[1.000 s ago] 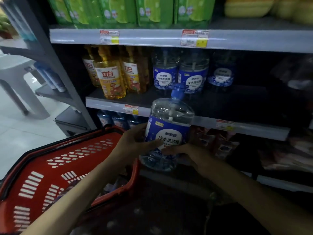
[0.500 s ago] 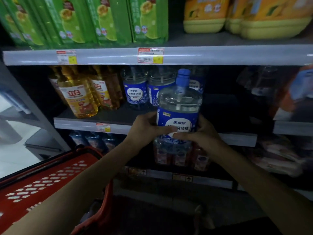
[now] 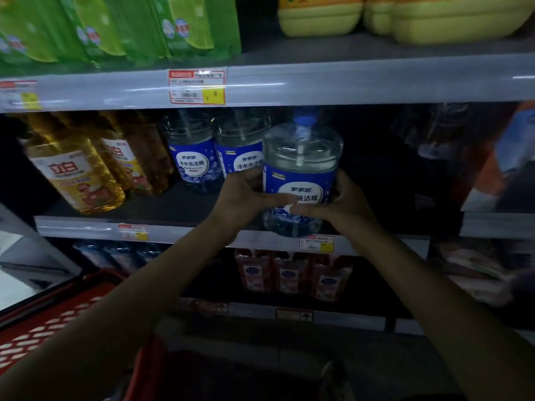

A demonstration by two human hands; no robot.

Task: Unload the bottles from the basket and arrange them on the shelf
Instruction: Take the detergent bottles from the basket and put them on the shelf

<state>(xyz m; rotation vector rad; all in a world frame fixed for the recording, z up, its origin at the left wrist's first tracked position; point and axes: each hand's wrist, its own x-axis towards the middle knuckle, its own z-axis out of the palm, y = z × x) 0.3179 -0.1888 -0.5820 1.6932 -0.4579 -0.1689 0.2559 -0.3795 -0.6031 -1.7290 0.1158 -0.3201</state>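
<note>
Lifted higher since before, the clear blue-labelled plastic bottle [image 3: 301, 169] is gripped between left hand [image 3: 246, 198] and right hand [image 3: 344, 202] over the grey metal shelf [image 3: 86, 227] lip, where catching it could tip neighbouring bottles [image 3: 217, 151].

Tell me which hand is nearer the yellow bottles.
Left. The left hand holds the blue-label bottle on the side facing the yellow bottles; the right hand holds its far side.

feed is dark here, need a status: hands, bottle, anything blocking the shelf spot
Left hand and right hand both gripping blue-label bottle. Bottle upright at middle shelf front lip, cannot tell if down. Matching bottles close on its left, nothing seen blocking.
</note>
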